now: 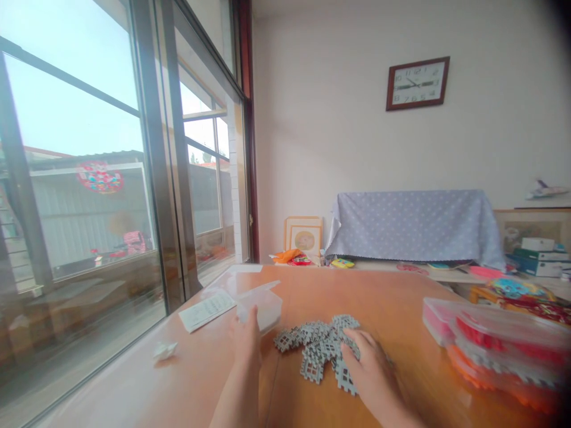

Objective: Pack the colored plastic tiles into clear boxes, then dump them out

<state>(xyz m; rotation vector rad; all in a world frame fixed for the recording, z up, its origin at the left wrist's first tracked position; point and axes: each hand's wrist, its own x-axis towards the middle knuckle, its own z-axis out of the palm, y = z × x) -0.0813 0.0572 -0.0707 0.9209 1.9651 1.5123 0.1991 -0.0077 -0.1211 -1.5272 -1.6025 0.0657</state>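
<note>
My left hand [247, 337] is at the near left side of a clear plastic box [267, 310], thumb upright and fingers around its near edge; the fingertips are partly hidden. The box's lid [263, 288] stands raised at an angle. To the right, a pile of grey interlocking lattice tiles [314, 348] lies loose on the table, some overlapping. At the pile's right edge rests my right hand [368, 362], its thumb and fingers apart and slightly bent over the tiles. Part of the pile is hidden beneath it.
The brown table [307, 291] stands beside a large window. A printed sheet [207, 310] and a crumpled clear wrapper [165, 351] lie at left. Stacked clear cases with red and orange pieces [504, 339] are at right. A cloth-covered object [410, 226] stands beyond the table.
</note>
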